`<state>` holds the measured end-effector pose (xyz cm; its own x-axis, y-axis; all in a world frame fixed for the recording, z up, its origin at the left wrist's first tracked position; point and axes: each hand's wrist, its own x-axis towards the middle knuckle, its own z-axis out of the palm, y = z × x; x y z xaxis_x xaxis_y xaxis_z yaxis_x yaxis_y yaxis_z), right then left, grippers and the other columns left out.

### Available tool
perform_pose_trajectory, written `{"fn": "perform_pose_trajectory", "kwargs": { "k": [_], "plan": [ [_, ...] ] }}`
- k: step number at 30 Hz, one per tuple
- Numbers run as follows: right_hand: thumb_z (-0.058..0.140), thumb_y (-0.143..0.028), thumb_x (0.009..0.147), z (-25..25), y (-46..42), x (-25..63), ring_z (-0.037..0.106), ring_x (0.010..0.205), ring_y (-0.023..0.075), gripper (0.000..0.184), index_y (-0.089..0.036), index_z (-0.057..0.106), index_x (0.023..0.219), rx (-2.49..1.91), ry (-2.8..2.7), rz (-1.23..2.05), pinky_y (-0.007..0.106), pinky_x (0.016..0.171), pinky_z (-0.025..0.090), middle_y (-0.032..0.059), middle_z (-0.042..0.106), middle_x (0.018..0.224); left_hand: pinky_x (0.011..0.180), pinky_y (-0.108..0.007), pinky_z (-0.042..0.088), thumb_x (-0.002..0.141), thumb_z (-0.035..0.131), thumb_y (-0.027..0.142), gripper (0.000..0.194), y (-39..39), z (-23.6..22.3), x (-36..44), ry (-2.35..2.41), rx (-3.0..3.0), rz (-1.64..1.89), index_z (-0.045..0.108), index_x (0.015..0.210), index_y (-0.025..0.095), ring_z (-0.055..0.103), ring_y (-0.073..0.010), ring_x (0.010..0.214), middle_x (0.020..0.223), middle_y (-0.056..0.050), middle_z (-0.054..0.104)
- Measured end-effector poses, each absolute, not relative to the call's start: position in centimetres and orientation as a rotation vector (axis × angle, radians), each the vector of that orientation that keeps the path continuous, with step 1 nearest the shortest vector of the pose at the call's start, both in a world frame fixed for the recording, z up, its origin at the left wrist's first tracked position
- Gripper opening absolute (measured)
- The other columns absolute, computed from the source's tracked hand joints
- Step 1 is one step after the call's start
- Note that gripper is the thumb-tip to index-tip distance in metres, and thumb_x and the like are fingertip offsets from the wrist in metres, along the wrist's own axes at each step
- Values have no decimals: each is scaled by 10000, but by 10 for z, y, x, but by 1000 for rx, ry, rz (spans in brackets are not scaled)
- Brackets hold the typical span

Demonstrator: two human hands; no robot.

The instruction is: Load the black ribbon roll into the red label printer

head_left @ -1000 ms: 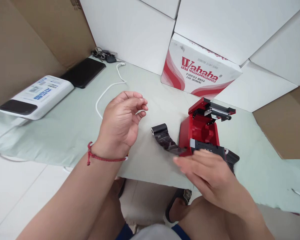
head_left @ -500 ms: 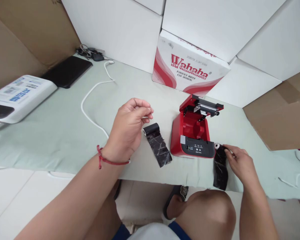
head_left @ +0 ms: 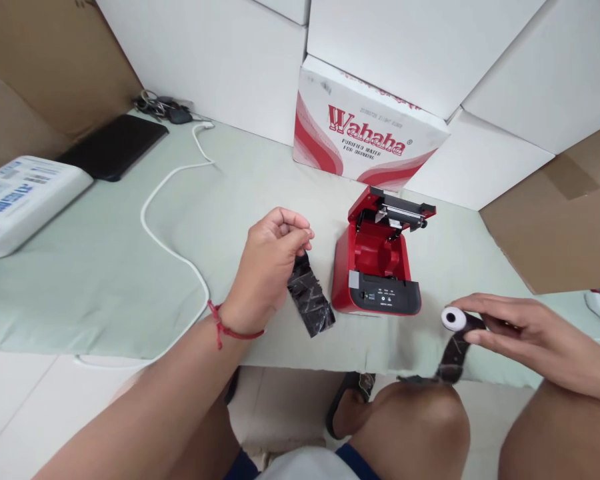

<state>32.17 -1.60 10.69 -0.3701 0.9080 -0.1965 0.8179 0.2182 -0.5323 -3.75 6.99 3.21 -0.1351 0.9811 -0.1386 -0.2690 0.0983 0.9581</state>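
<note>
A small red printer (head_left: 377,270) stands on the pale green table cover (head_left: 105,280) with its lid tipped open at the back. My right hand (head_left: 525,333) is to its right, above the table's front edge, fingers closed on a black paper roll (head_left: 455,321) with a white end; a dark strip of it hangs down towards my knee. My left hand (head_left: 270,267) hovers left of the printer, fingers curled together, over the top of a second black roll's strip (head_left: 311,299) lying on the cover. Whether it pinches anything is unclear.
A Wahaha carton (head_left: 365,133) and white boxes (head_left: 220,60) line the back. Brown cardboard (head_left: 555,220) lies at the right. At the left sit a white device (head_left: 20,197), a black phone (head_left: 113,147), keys (head_left: 160,107) and a white cable (head_left: 170,220).
My right hand has lifted the black roll off the table beside the printer and drawn it right. My left hand has sunk over the other roll. The view shifted right.
</note>
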Motion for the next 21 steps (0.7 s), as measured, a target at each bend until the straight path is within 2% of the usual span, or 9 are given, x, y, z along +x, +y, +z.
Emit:
{"fn": "perform_pose_trajectory", "kwargs": {
  "k": [2,4,7,10,13,17,21],
  "plan": [
    [751,-472,970,126,-7,302,799,860,219,313,-341,823,1244,-1568,-2307,870,293,700,642,27,853,1097,698,-309,458,793,660,134,106,60,30,-31,1299,1080,1444,623,840,220,575,-161,735,805,6,630],
    [734,-474,980,127,9,278,798,950,234,329,-332,812,1267,-1580,-2262,773,311,757,645,33,845,1167,747,-332,485,807,595,77,191,44,26,-22,1353,1451,1550,616,911,236,603,-186,810,908,-15,657],
    [693,-427,994,110,35,243,786,942,224,329,-316,793,1287,-1644,-2250,613,331,760,628,28,837,1210,872,-378,528,780,548,32,336,18,16,-7,1037,2051,1662,608,1040,236,653,-243,1029,1108,-89,695],
    [665,-331,987,92,54,217,787,938,239,332,-286,780,1295,-1738,-2397,436,367,814,611,39,841,1183,958,-397,510,809,556,35,385,-2,3,5,705,2452,1621,631,1146,205,681,-246,1074,1113,-103,750],
    [664,-263,965,82,67,201,785,1042,301,317,-266,784,1259,-1896,-2541,312,409,865,588,71,836,1201,1035,-395,464,842,547,44,384,-9,-7,11,687,2549,1524,652,1191,164,691,-240,1147,1115,-112,777],
    [646,-221,959,74,80,192,784,1053,343,294,-240,796,1211,-1943,-2571,309,427,849,569,114,832,1216,1084,-408,444,908,520,34,371,-6,-11,11,823,2615,1474,672,1224,156,664,-239,1222,1172,-117,775],
    [643,-219,970,74,78,191,793,1047,335,296,-229,800,1221,-1907,-2580,364,435,874,587,115,839,1206,1056,-404,453,991,590,61,217,-3,-11,9,825,2660,1534,706,1140,166,660,-224,1193,1134,-70,792]
  ]
}}
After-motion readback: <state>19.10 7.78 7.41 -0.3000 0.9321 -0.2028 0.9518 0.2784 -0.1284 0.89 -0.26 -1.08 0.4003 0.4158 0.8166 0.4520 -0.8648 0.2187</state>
